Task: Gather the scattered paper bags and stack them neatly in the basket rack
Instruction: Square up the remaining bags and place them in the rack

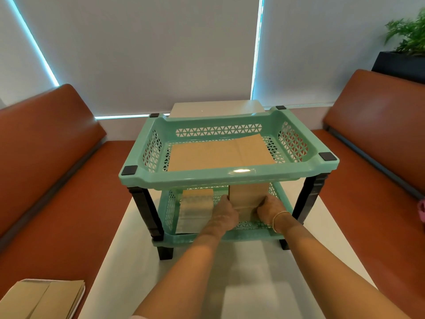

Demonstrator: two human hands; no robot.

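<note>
Hands [226, 209] [269, 209] grip paper bag [248, 195].

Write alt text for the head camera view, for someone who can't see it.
Both hands, left hand and right hand, grip a brown paper bag in the lower tier of a green two-tier basket rack on a white table. A flat brown bag lies in the upper tier; more bags lie at bottom left.

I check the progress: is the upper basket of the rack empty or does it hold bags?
It holds bags: flat brown paper bags lie on the floor of the upper basket.
</note>
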